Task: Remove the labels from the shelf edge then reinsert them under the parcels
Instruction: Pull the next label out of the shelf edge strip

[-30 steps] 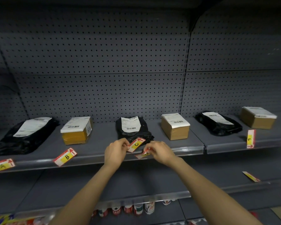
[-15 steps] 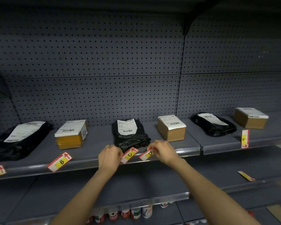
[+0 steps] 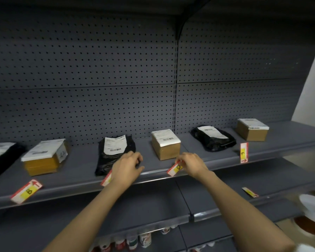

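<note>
Label D [image 3: 175, 169], red-white with a yellow patch, sits tilted at the shelf edge [image 3: 153, 176] below the brown box [image 3: 165, 144]. My right hand [image 3: 193, 164] pinches its upper end. My left hand [image 3: 127, 168] hovers with curled fingers at the front corner of the black bag parcel [image 3: 115, 155]. It covers most of label C [image 3: 106, 179], and a grip on it cannot be made out. Label B [image 3: 26, 191] leans at the edge below the yellow box [image 3: 44, 159]. Label E [image 3: 244, 152] stands upright in front of another black bag [image 3: 213, 138].
A brown box [image 3: 252, 129] sits far right and a black bag [image 3: 0, 157] far left. A loose label [image 3: 249, 192] lies on the lower shelf. Cans [image 3: 144, 239] line the bottom shelf. Blurred white objects [image 3: 313, 206] show at lower right. Pegboard backs the shelves.
My left hand has slid over label C toward the black bag. My right hand still pinches label D, now raised and tilted at the shelf edge. The view has shifted left.
</note>
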A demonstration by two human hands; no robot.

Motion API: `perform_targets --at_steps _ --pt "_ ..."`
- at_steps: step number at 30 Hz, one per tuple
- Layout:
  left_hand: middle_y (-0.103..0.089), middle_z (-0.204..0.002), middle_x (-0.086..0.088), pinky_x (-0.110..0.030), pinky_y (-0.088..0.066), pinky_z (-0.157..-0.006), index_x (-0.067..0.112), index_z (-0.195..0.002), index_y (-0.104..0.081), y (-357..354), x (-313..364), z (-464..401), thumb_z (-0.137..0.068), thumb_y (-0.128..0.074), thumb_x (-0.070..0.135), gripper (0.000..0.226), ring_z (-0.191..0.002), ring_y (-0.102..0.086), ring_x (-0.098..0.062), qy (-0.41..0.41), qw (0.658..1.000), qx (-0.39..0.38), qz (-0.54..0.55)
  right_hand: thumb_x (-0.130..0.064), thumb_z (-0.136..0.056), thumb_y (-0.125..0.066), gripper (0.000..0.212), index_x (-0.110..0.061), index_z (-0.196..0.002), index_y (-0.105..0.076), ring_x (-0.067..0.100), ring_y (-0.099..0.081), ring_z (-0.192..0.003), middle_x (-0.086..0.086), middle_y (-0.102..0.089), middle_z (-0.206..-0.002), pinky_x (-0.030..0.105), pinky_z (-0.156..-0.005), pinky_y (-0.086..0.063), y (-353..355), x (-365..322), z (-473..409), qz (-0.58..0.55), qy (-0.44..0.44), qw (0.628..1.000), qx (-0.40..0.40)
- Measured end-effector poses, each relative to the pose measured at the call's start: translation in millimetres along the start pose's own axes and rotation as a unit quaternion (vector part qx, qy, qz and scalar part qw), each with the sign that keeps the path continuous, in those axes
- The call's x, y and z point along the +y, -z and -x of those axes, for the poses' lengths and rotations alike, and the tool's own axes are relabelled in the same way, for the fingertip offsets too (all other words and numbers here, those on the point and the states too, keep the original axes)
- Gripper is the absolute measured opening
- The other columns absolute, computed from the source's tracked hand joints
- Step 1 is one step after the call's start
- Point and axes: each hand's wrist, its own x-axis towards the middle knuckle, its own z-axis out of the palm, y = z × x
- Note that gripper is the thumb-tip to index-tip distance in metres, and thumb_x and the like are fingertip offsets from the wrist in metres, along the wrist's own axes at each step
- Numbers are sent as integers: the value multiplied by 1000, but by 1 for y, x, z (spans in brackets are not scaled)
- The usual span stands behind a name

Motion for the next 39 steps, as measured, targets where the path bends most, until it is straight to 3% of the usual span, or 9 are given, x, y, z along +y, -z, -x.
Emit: perform_targets --at_steps 7,12,16,25,33,39 --pt "-62 -98 3 -30 -46 -71 24 -97 -57 -55 70 -5 -79 -66 27 21 -96 -57 -18 24 999 -21 -7 -20 -92 -53 20 -21 -110 -62 25 -58 -105 6 -63 -114 33 -91 -39 9 49 -3 -13 71 997 -9" --pt "-63 -98 3 -31 -45 -69 24 -94 -57 -75 123 -21 -78 -67 27 19 -95 -58 -19 39 999 3 -7 -27 -87 -60 39 -26 -125 -50 22 -50 -119 2 -57 -124 34 -96 -32 33 95 3 -15 115 992 45" --pt "-62 -91 3 -27 -37 -63 25 -91 -57 -100 184 -43 -77 -64 22 16 -91 -58 -21 14 1000 4 23 -26 -89 -58 36 -27 -124 -50 19 -51 -118 -1 -56 -125 33 -96 -32 59 164 21 -4 85 994 61" --pt "-63 -97 4 -29 -45 -68 26 -98 -58 -166 274 -81 -79 -65 26 21 -93 -59 -17 -51 996 -54 49 -25 -90 -56 32 -24 -121 -52 23 -52 -117 1 -56 -125 36 -98 -35 87 287 68 9 -42 997 69" --pt "-61 -114 1 -37 -52 -81 27 -122 -49 -192 310 -123 -81 -65 32 45 -109 -56 -20 -82 991 -90 48 -28 -90 -56 34 -25 -123 -52 18 -51 -119 -2 -56 -128 35 -101 -32 87 324 74 20 -68 995 68" --pt "-61 -119 -2 -37 -50 -82 25 -122 -46 -215 340 -136 -86 -59 21 39 -110 -57 -24 -91 989 -110 39 -29 -89 -56 29 -27 -117 -55 18 -55 -113 -3 -60 -122 33 -94 -33 79 338 69 8 -42 998 42"
